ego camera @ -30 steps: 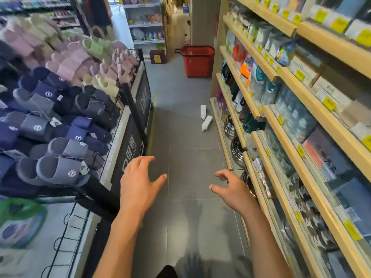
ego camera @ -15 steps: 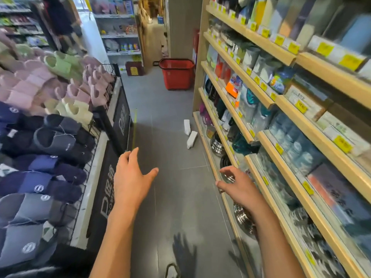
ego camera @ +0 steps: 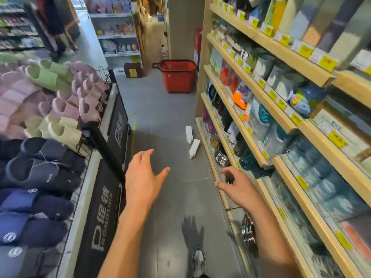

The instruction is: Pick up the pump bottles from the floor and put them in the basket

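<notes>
- Our left hand (ego camera: 143, 177) holds nothing. The palm faces down, the fingers are straight and spread with the thumb out to the side, and the hand is raised over the grey floor (ego camera: 160, 121) of the aisle.
- Our right hand (ego camera: 239, 187) holds nothing either. Its fingers are loosely curled and the thumb points inward, close to the front edge of the lowest wooden shelves (ego camera: 259, 93) on the right.
- Two white pump bottles lie on the floor ahead of both hands and well apart from them, close to the foot of the shelves.
- The farther bottle (ego camera: 189, 134) and the nearer bottle (ego camera: 194, 148) lie end to end at an angle. We cannot tell whether they touch, and their pump heads are too small to make out.
- The red basket (ego camera: 177, 79) stands on the floor farther down the aisle, well beyond the bottles, beside the end of the shelf unit.
- On our left is a slipper rack (ego camera: 60, 109), with pink, green and cream pairs farther off and dark blue and grey ones nearer.
- One shoe (ego camera: 198, 259) shows at the bottom edge, between our arms.
</notes>
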Motion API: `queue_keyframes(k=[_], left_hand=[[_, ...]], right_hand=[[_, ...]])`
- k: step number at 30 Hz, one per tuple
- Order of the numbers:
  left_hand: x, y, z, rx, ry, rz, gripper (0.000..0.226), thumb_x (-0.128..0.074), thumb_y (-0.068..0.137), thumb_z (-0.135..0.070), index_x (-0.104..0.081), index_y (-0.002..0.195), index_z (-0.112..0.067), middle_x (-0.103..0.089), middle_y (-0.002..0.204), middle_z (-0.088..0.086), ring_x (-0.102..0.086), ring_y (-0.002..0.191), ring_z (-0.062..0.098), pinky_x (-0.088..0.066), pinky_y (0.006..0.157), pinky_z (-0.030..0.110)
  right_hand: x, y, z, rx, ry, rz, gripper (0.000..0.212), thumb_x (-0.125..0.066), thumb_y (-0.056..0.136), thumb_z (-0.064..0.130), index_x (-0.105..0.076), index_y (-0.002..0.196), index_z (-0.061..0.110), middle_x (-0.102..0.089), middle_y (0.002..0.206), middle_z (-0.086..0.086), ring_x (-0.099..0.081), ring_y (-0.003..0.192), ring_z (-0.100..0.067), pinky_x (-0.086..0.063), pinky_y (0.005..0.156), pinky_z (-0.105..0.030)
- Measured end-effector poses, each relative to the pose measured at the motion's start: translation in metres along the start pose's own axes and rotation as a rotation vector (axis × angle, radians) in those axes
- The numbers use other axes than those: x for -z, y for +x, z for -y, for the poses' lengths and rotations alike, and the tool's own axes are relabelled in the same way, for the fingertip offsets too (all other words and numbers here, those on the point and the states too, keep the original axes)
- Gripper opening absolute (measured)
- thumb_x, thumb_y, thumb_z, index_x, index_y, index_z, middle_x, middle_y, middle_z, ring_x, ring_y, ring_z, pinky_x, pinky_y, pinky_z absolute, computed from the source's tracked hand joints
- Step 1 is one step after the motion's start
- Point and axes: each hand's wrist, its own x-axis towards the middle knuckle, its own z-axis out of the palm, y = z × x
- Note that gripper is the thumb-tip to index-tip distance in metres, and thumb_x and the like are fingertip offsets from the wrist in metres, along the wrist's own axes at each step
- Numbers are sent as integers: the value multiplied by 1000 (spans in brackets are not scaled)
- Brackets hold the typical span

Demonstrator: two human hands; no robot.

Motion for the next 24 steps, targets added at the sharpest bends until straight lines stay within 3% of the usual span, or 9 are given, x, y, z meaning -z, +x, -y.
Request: queue_keyframes(k=[4,9,17,21,24], left_hand=[[-10,47,-14,-28,34,31,67,-76,85,-41,-50,143,-18,-48,144,5,-45,132,26,-41,109,44],[-18,100,-18,52,67,4,69,-75,86,-41,-48,145,-19,-48,144,5,-46,131,28,-43,106,47],[-54,189,-24,73,99,86,74,-74,86,-44,-40,148,-26,-45,145,5,-43,132,31,-45,103,48],[-74,251,-16,71,76,113,74,-74,86,-44,-39,149,-27,-43,148,3,-41,134,32,-42,105,48],[-84,295,-4,79,58,151,74,-74,85,-45,-40,148,-28,-43,148,4,-44,131,32,-44,102,50]], right_hand=[[9,59,12,26,54,42,43,-74,90,33,-59,130,29,-58,132,6,-55,119,-13,-42,97,-32],[20,127,32,68,99,85,43,-74,89,34,-59,129,31,-58,131,7,-54,121,-10,-41,103,-31],[24,216,41,-7,81,153,42,-74,90,29,-59,130,27,-57,127,7,-53,126,-11,-39,109,-31],[19,266,60,-25,71,116,35,-73,90,32,-58,122,32,-56,123,9,-54,120,-11,-41,99,-31],[19,301,83,-50,36,117,41,-71,91,34,-58,130,30,-55,129,8,-52,115,-10,-40,94,-31]])
